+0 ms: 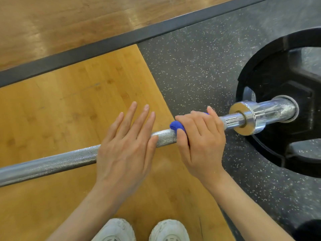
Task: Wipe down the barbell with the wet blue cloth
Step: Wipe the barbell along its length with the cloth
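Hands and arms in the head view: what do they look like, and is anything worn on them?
Both the left hand and right hand are bare: no gloves, rings, watch or wristbands show. The forearms are uncovered too, with no sleeves in the frame. Fingernails are short and unpainted.

The steel barbell (52, 161) runs level from lower left to a black plate (278, 80) at right. The blue cloth (177, 126), mostly hidden and seemingly bunched, wraps its knurled shaft near the collar.
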The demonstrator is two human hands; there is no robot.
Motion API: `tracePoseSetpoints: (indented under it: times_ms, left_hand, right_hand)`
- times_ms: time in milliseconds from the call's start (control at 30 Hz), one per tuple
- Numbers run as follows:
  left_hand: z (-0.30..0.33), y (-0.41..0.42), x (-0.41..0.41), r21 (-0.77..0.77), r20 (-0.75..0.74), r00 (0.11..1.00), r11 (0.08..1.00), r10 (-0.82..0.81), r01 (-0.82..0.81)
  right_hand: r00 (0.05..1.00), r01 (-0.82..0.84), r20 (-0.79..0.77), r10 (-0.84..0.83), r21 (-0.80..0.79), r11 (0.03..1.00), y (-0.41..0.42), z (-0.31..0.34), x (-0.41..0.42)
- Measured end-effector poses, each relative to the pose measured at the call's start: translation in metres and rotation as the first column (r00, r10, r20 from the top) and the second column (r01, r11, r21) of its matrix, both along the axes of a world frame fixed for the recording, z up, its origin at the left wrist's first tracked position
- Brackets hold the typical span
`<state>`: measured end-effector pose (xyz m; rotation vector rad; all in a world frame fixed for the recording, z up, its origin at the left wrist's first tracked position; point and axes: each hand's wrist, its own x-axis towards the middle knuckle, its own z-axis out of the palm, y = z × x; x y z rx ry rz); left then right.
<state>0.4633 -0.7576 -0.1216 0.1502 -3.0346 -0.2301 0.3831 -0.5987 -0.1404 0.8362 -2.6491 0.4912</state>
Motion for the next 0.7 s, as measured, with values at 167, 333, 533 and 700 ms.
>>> tracePoseSetpoints:
  times_ms: [167, 333, 533, 700]
  left_hand:
    - [-0.001, 0.003, 0.002, 0.008, -0.039, 0.999, 1.000, 0.005, -0.005]
    - [-0.004, 0.003, 0.004, 0.006, -0.078, 0.997, 1.000, 0.016, -0.016]
    - [-0.006, 0.005, 0.004, 0.032, -0.096, 0.995, 0.999, 0.021, -0.018]
    - [-0.007, 0.003, 0.003, 0.046, -0.114, 0.993, 0.999, 0.010, -0.005]
  right_hand:
    - [0.882, -0.091, 0.443, -0.159, 0.492, 0.866, -0.047, 0.047, -0.042]
    - [0.977, -0.017, 0.214, 0.002, 0.068, 0.998, -0.005, 0.022, 0.016]
    - [0.873, -0.038, 0.459, -0.163, 0.398, 0.917, -0.045, 0.049, -0.029]
    - [0.929, -0.054, 0.368, -0.034, 0.226, 0.973, -0.010, 0.037, -0.019]
